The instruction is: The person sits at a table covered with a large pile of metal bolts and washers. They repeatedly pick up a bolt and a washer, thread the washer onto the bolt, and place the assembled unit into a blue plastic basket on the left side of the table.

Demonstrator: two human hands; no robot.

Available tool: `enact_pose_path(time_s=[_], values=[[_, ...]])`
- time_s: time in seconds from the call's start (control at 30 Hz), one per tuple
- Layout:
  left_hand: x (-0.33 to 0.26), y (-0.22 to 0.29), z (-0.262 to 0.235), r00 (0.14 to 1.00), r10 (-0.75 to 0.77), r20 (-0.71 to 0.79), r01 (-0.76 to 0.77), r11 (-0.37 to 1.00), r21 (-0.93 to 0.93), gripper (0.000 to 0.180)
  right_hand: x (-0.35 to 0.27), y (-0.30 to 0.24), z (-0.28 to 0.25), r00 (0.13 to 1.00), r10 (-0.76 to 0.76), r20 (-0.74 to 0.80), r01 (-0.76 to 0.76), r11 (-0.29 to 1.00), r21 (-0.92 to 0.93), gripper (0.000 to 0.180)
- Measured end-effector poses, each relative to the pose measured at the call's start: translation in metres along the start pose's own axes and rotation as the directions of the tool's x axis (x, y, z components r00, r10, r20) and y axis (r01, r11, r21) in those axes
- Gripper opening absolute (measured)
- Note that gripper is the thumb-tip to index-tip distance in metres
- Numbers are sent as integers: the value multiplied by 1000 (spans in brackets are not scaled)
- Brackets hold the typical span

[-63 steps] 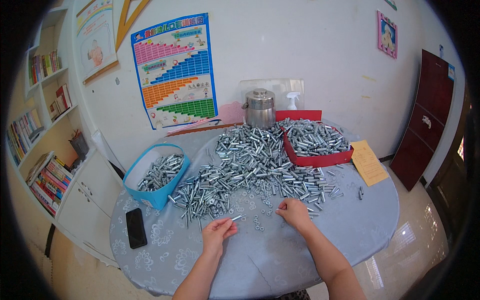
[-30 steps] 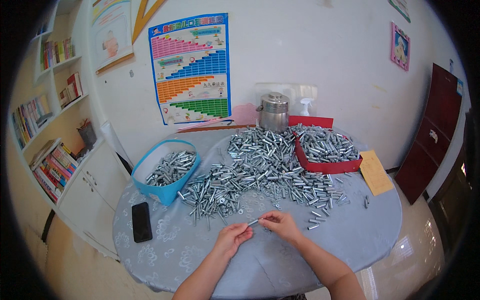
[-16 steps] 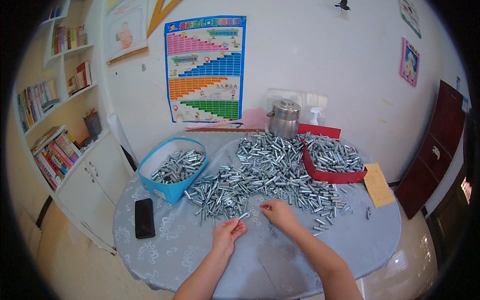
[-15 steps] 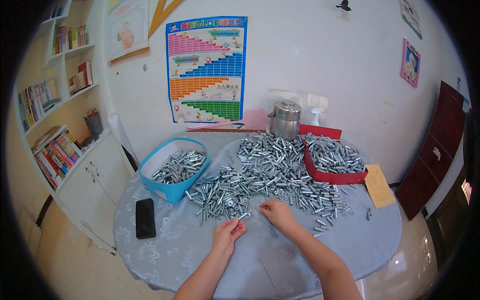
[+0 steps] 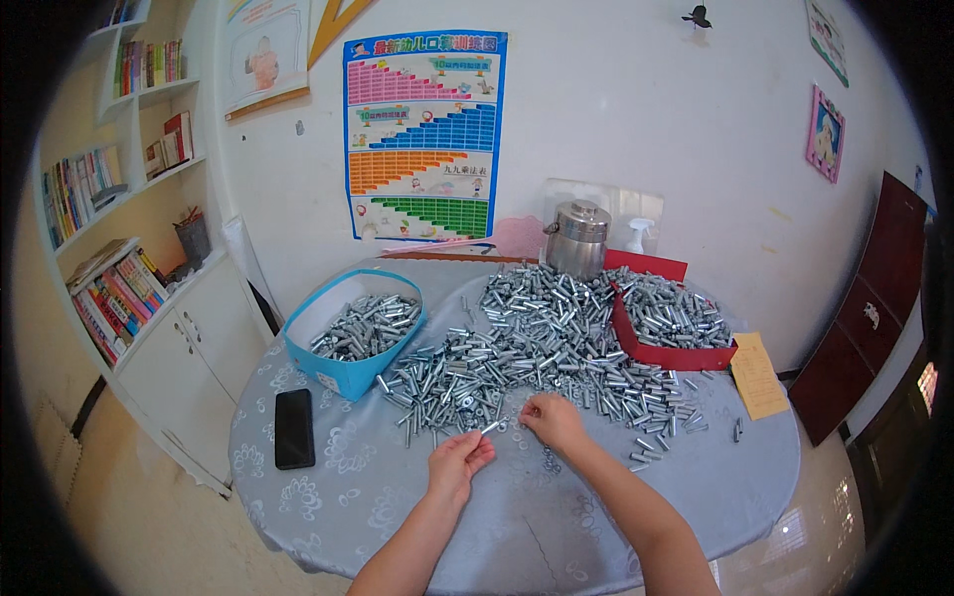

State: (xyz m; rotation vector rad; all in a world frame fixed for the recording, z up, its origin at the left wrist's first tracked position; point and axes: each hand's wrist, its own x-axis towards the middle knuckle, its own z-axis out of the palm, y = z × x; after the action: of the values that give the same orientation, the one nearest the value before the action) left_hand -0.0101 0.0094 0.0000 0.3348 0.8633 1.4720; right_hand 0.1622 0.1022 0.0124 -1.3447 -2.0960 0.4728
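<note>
Small silver bolt [image 5: 489,428] pinched at the fingertips of the left hand [image 5: 459,465], lifted just above the worktop [image 5: 696,487], tip pointing up and right toward the right hand [image 5: 553,420]. Left fingers closed on the bolt. Right hand just beside it, fingers drawn together at the tips, probably on a small washer or nut; too small to confirm. Both hands meet over bare cloth at the near edge of the pile, likely so the piece is handled clear of the clutter.

Loose heap of bolts [image 5: 537,348] spreads across the middle of the worktop, within easy reach. A few small rings [image 5: 550,463] lie scattered just under the right wrist.

Blue bin [image 5: 343,372] to the left, partly filled with bolts. Red tray [image 5: 668,354] to the right, heaped. Black phone [image 5: 293,428] lies flat at the left, apart from the metal. Steel canister [image 5: 576,238] at the back by the wall. Yellow paper slip [image 5: 758,374] at the far right.
</note>
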Motion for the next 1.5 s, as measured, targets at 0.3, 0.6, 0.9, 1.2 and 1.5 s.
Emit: enact_pose_path(time_s=[0.3,0.6,0.9,1.2,1.5], values=[[2,-4,-3,999,-41,34,41,999,-1,14,-8,-15,-11,918,106,382,-371,574,730,17],[6,-6,-7,985,-116,126,120,992,-26,15,-10,-14,-9,882,150,446,-456,505,733,18],[7,-6,-7,985,-87,147,100,991,-86,15,-3,0,8,938,165,306,-336,657,675,26],[7,-3,-7,988,-80,135,97,988,-121,12,2,-1,14,979,-196,48,200,974,-107,21],[7,-4,-5,974,-100,202,140,970,-198,12,-12,-13,-5,996,-89,-13,90,991,104,19]])
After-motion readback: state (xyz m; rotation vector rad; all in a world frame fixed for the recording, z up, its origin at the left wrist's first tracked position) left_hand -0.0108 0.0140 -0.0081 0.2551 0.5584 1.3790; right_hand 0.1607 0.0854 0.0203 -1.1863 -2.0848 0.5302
